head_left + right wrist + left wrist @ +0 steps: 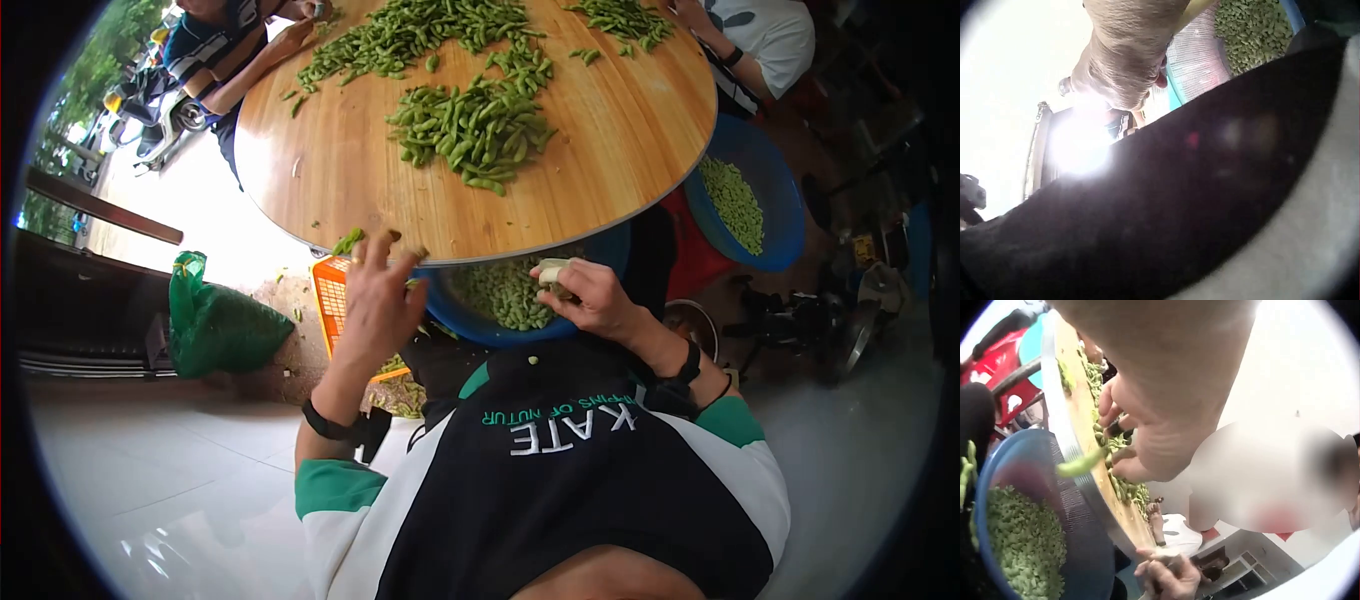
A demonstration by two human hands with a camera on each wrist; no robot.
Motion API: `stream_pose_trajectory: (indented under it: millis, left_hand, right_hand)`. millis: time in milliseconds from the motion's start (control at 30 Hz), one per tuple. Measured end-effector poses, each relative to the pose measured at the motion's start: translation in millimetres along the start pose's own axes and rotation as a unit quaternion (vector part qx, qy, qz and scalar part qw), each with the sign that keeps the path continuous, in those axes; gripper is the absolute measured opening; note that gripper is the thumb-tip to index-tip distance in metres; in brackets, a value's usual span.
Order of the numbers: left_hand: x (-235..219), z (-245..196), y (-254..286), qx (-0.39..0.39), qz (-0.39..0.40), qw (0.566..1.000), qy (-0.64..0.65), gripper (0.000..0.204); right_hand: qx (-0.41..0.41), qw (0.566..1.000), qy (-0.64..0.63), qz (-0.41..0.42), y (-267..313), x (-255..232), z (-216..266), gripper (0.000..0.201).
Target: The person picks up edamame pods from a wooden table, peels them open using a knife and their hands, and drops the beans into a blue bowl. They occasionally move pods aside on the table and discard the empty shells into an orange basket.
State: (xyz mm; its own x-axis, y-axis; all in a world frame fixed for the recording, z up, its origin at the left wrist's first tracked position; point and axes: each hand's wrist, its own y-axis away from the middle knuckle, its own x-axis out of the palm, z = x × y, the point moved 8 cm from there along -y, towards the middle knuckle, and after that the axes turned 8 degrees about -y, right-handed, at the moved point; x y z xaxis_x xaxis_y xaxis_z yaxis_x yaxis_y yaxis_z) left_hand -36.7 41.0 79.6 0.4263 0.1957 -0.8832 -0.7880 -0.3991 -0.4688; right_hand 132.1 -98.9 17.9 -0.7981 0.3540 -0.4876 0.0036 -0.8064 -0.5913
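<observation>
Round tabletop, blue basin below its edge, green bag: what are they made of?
Tabletop: glossy wood or wood-look laminate, by grain and glare. Blue basin: likely plastic, smooth-rimmed and evenly coloured. Green bag: probably plastic, shiny around its gathered top; film or mesh unclear.

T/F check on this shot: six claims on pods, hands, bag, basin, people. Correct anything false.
1. Green pods lie in piles on the wooden table. True.
2. In the left wrist view, a single pod juts out beside the fingers of the left hand. True.
3. The right hand is spread flat on the tabletop. False: its fingers are curled, and it is on the near side of the table's edge.
4. The green bag sits on the table. False: it is on the floor, left of the orange basket in the head view.
5. The blue basin at the right of the head view holds shelled beans. True.
6. Nobody else is at the table. False: a person in a striped top and one in white are there.
</observation>
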Motion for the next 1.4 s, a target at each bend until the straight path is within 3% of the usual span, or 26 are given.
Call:
stream_pose_trajectory:
  millis: [67,133,200,333,400,433,500,633,700,833,900,933,1000,1033,1100,1167,1400]
  left_hand:
    - [9,14,-17,-0.028,0.001,0.999,0.046,0.029]
    - [62,19,-32,-0.132,0.097,0.939,0.303,0.027]
    - [89,-2,-56,-0.103,0.07,0.959,0.256,0.021]
    - [112,-19,-76,-0.092,0.004,0.987,0.132,0.018]
    - [116,-14,-75,-0.107,-0.005,0.992,0.07,0.018]
    - [117,-10,-73,-0.107,-0.006,0.992,0.067,0.018]
    - [110,-6,-67,-0.09,-0.025,0.991,0.097,0.018]
    - [111,-8,-58,-0.095,0.049,0.992,0.066,0.027]
    - [105,-10,-53,-0.069,-0.008,0.99,0.125,0.026]
    - [106,-1,-49,-0.111,-0.017,0.982,0.152,0.018]
    - [115,11,-34,-0.259,0.037,0.901,0.347,0.017]
    - [110,8,-33,-0.259,0.039,0.9,0.349,0.017]
    - [118,-16,-23,-0.266,0.13,0.757,0.583,0.016]
    - [115,-21,-22,-0.265,0.132,0.755,0.585,0.016]
    - [115,-35,-17,-0.269,0.138,0.688,0.66,0.016]
    - [122,-40,-16,-0.285,0.148,0.665,0.674,0.016]
    - [131,-50,-7,-0.304,0.189,0.597,0.717,0.015]
  right_hand:
    - [0.015,1.0,0.017,0.0,-5,5,-3,0.029]
    - [-0.009,0.999,0.046,-0.008,-6,7,-3,0.032]
    - [0.068,0.997,0.024,0.002,-4,5,-11,0.029]
    - [0.123,0.991,-0.044,-0.035,-2,-7,-11,0.029]
    - [0.253,0.943,-0.21,-0.042,7,-5,-29,0.031]
    - [0.25,0.944,-0.212,-0.042,6,-6,-28,0.031]
    - [0.329,0.908,-0.258,-0.034,12,-1,-38,0.036]
    - [0.315,0.9,-0.298,-0.038,5,7,-41,0.036]
    - [0.351,0.861,-0.365,-0.043,5,16,-43,0.036]
    - [0.346,0.85,-0.393,-0.05,6,21,-47,0.037]
    - [0.369,0.827,-0.422,-0.035,7,25,-48,0.037]
    - [0.371,0.827,-0.422,-0.037,4,24,-47,0.037]
    - [0.378,0.803,-0.456,-0.065,0,25,-44,0.04]
    - [0.362,0.791,-0.489,-0.057,-3,27,-41,0.043]
    - [0.364,0.768,-0.524,-0.056,-3,31,-41,0.041]
    - [0.354,0.731,-0.58,-0.062,-1,34,-39,0.036]
    - [0.342,0.738,-0.578,-0.068,2,34,-39,0.029]
